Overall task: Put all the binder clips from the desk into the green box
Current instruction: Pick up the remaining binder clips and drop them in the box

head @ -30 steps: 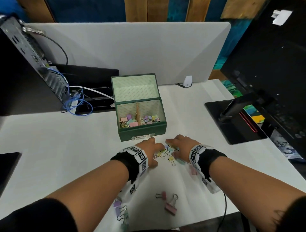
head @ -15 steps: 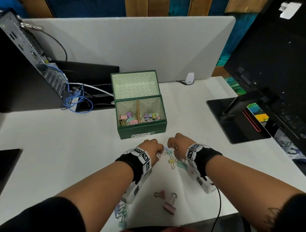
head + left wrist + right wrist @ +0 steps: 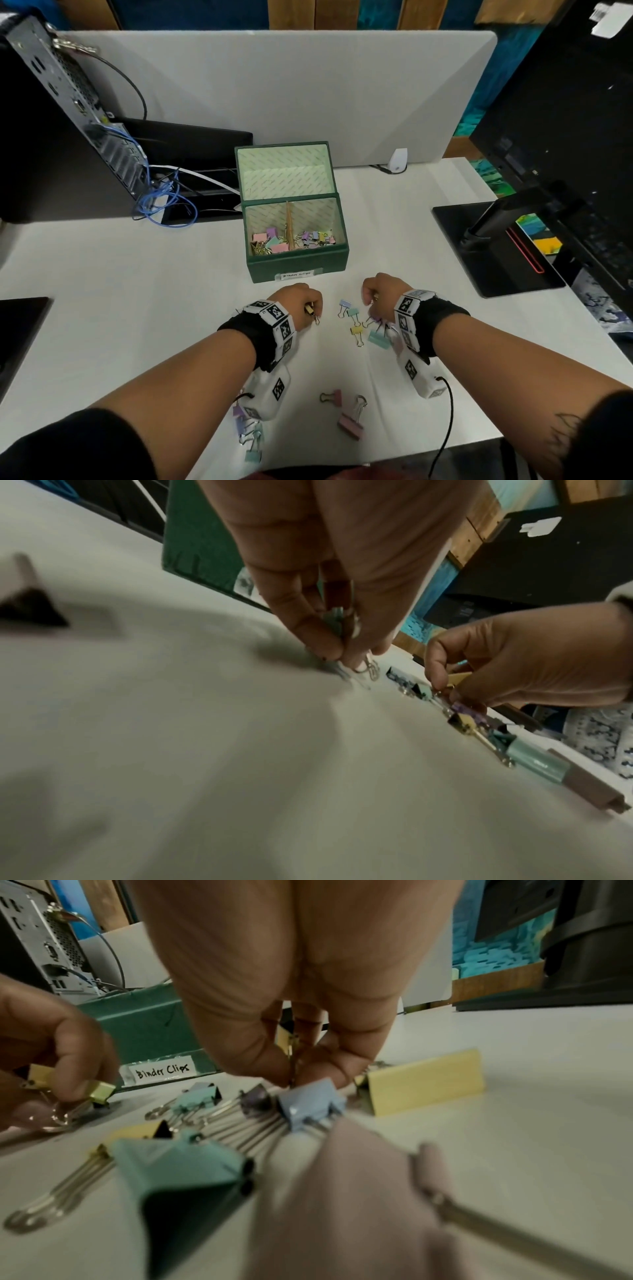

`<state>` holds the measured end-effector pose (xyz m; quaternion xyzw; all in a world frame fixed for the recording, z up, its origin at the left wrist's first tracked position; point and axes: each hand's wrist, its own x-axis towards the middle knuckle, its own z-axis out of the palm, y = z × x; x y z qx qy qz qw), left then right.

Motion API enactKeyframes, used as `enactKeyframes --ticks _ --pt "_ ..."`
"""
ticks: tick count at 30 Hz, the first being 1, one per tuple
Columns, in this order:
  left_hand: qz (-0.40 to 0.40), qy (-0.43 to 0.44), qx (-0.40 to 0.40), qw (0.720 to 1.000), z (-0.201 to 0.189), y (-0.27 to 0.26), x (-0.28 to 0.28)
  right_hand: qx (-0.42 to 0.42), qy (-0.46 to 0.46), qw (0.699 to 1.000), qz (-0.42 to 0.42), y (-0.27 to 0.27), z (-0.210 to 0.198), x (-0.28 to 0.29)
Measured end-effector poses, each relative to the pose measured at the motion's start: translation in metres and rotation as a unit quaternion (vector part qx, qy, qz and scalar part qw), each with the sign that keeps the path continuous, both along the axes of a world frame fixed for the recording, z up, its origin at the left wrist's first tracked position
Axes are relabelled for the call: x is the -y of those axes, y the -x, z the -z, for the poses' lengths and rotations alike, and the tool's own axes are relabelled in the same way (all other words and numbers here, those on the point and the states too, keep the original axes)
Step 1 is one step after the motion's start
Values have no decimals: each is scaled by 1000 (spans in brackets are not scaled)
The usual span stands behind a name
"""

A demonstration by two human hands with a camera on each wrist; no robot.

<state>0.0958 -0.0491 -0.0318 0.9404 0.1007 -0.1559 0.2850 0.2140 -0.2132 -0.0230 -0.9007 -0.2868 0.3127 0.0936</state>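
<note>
The green box [image 3: 298,265] stands open mid-desk, with several pastel binder clips inside and a "Binder Clips" label [image 3: 161,1069] on its front. Just in front of it, my left hand [image 3: 313,310] grips small clips, a yellow one [image 3: 99,1093] showing between its fingertips [image 3: 329,645]. My right hand [image 3: 370,300] pinches clips too, its fingertips [image 3: 274,1069] closed on a wire handle. Between the hands lie a blue clip [image 3: 344,304], a teal one [image 3: 352,312], a yellow one [image 3: 357,331] and a large teal clip [image 3: 379,339].
Nearer the desk's front edge lie a small pink clip [image 3: 334,397], a large pink clip [image 3: 351,425] and a cluster of clips [image 3: 250,435] partly under my left wrist. A computer case [image 3: 51,102] with blue cables stands back left, and a monitor base [image 3: 493,246] at the right.
My hands have curled round clips from the pile and drawn apart, the left going left and the right going right. Several clips stay on the desk between them.
</note>
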Motion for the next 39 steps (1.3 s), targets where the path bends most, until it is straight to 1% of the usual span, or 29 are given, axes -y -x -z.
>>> enactKeyframes --ticks 2,6,9,11,14,16,18,21,25,28,31,33,36,38,39 --pt "-13 11 17 1000 -1 3 -4 -9 -11 1000 13 0 -1 0" --pt "-58 43 73 995 -9 6 -11 -30 -62 994 82 -1 -2 -1" --pt "-116 89 126 981 -27 6 -22 -5 -99 992 74 -4 -7 -4" --pt "-156 116 149 970 -41 2 -30 -10 -133 987 86 -6 -13 -9" --pt "-202 131 177 954 -63 -9 -37 -15 -197 975 105 -13 -33 -28" --pt "-212 147 200 945 -76 -20 -38 -8 -264 958 108 -18 -50 -43" --pt "-219 145 207 943 -85 -31 -37 3 -317 942 111 -24 -66 -56" --pt "-239 141 204 939 -87 -45 -35 -21 -350 929 117 -29 -72 -67" --pt "-244 122 187 944 -84 -57 -32 -58 -338 931 125 -26 -63 -53" --pt "-223 102 167 955 -81 -64 -31 -37 -326 938 112 -23 -56 -35" --pt "-198 101 141 965 -77 -66 -28 -83 -327 934 121 -16 -49 -20" --pt "-187 95 138 968 -75 -64 -28 -76 -311 938 134 -15 -43 -10" --pt "-189 106 162 963 -72 -56 -26 -17 -233 963 131 -18 -29 11" --pt "-165 105 160 968 -70 -47 -23 11 -138 984 108 -24 -19 28" --pt "-139 104 138 975 -67 -42 -21 17 -80 992 93 -27 -15 37"
